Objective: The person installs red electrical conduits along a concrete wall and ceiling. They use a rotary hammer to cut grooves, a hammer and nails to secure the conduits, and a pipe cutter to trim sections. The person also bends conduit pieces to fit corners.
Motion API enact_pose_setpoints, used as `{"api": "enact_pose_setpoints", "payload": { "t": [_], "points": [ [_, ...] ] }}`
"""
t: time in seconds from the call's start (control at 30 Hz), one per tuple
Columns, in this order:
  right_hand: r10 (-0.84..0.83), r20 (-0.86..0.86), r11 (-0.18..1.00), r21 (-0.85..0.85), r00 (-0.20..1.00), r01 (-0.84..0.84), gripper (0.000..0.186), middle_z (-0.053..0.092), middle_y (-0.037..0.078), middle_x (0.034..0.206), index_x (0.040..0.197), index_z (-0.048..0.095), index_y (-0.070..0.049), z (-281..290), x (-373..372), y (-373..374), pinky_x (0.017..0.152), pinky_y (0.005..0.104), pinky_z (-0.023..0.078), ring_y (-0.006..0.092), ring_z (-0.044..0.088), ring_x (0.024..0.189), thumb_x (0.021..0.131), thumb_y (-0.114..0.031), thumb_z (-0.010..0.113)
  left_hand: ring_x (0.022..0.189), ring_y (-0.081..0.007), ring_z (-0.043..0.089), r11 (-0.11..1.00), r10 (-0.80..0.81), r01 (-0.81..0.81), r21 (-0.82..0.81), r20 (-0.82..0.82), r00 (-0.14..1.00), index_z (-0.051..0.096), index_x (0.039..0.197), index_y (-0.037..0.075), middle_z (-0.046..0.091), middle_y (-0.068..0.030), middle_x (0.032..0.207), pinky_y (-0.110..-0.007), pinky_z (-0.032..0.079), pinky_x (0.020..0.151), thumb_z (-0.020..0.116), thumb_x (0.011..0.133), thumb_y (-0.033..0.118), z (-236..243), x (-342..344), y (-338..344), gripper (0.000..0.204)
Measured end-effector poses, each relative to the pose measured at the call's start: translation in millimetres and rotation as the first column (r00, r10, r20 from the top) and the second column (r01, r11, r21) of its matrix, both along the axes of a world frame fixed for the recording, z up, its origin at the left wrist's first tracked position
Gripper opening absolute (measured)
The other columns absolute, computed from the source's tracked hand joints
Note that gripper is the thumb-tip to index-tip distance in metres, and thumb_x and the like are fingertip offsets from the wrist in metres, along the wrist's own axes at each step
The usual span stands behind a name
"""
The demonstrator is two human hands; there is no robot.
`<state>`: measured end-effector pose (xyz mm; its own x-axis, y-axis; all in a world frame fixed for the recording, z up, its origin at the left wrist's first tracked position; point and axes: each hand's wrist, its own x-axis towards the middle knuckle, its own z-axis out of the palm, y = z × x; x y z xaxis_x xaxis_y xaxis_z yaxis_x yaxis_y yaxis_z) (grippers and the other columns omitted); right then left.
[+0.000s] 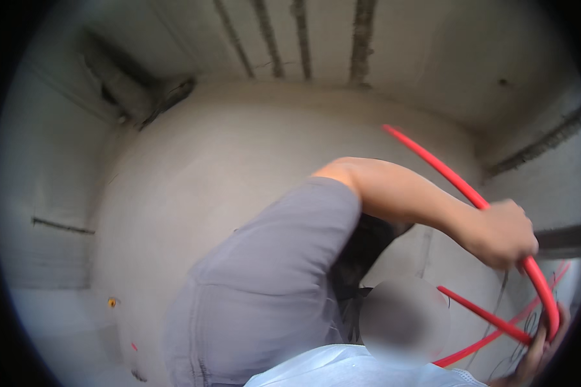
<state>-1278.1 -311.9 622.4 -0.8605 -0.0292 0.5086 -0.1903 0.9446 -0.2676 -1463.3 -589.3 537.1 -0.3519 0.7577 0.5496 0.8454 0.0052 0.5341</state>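
Observation:
A red plastic pipe (439, 164) slants down from the middle of the view to the right. My left hand (503, 233), on an arm in a grey sleeve, is closed around it. Below that hand the pipe curves down to my right hand (549, 342) at the lower right edge, whose fingers appear wrapped round it. A straight red length (481, 313) also runs into my right hand, its free end toward the left. My right fingers cover where the two lengths meet, so I cannot tell if they are one bent pipe.
Another red pipe (468, 353) crosses behind, near thin dark wires (519, 338). Bare concrete surfaces surround me, with dark grooves (300, 39) at the top. A small orange disc (112, 302) is at lower left. Pale blue cloth (342, 367) and a blurred patch (403, 322) hide the lower middle.

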Motion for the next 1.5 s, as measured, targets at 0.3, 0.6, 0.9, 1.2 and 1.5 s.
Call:
{"api": "enact_pose_setpoints", "payload": {
  "t": [0.3, 0.6, 0.9, 1.2, 1.5],
  "points": [
    [-0.16, -0.049, 0.54, -0.84, 0.986, 0.046, 0.029, 0.048, -0.009, 0.071, 0.099, 0.065, -0.009, -198.9, -90.9, -51.2, 0.05, 0.0205, 0.032, 0.0011, 0.043, 0.059, 0.1, -0.038, 0.068, 0.058, -0.0088, 0.056, 0.906, 0.42, -0.379, -0.189, 0.293, 0.859, 0.064, 0.098, 0.001, 0.055, 0.0003, 0.068, -0.029, 0.047, 0.052, 0.082, 0.087, 0.031, 12.7, -87.6, -46.6, 0.037],
    [-0.236, 0.26, 0.757, -0.555, 0.936, 0.345, 0.04, 0.059, 0.024, 0.064, 0.084, 0.051, 0.003, -329.5, -83.1, -29.1, 0.055, 0.0479, 0.043, 0.0402, 0.053, 0.055, 0.101, -0.03, 0.064, 0.069, -0.0311, 0.063, 0.726, 0.466, -0.356, -0.589, 0.04, 0.884, 0.053, 0.111, 0.001, 0.059, -0.0169, 0.075, -0.043, 0.048, 0.063, 0.069, 0.094, 0.014, -117.8, -101.6, -100.3, 0.027],
    [-0.152, 0.499, 0.864, -0.351, 0.853, 0.36, 0.041, 0.063, 0.027, 0.071, 0.086, 0.052, 0.002, -406.2, -57.5, -27.8, 0.059, 0.053, 0.046, 0.0492, 0.061, 0.067, 0.1, -0.034, 0.065, 0.095, -0.0443, 0.067, 0.35, 0.314, -0.374, -0.859, -0.268, 0.911, 0.065, 0.113, 0.003, 0.07, -0.0241, 0.097, -0.052, 0.052, 0.082, 0.062, 0.09, 0.012, -81.8, -148.0, -119.7, 0.024],
    [0.144, 0.605, 0.817, -0.519, 0.783, 0.251, 0.045, 0.062, 0.018, 0.068, 0.09, 0.06, 0.002, -472.6, -88.2, -50.8, 0.053, 0.0462, 0.045, 0.0352, 0.059, 0.058, 0.098, -0.042, 0.066, 0.108, -0.0312, 0.066, 0.249, -0.089, -0.867, -0.433, -0.901, 0.424, 0.062, 0.119, 0.008, 0.068, -0.0146, 0.11, -0.041, 0.052, 0.09, 0.064, 0.086, 0.006, -72.3, -165.4, -99.0, 0.033],
    [0.584, 0.795, 0.773, -0.607, 0.167, 0.184, 0.046, 0.058, 0.006, 0.076, 0.092, 0.065, -0.001, -360.8, -148.4, -134.3, 0.072, 0.0351, 0.047, 0.017, 0.055, 0.075, 0.096, -0.046, 0.067, 0.097, -0.0277, 0.063, 0.753, 0.224, -0.571, 0.326, 0.69, 0.689, 0.065, 0.111, 0.002, 0.064, -0.0129, 0.105, -0.041, 0.048, 0.095, 0.065, 0.093, 0.027, -172.3, -151.2, -190.8, 0.031]
  ]
}}
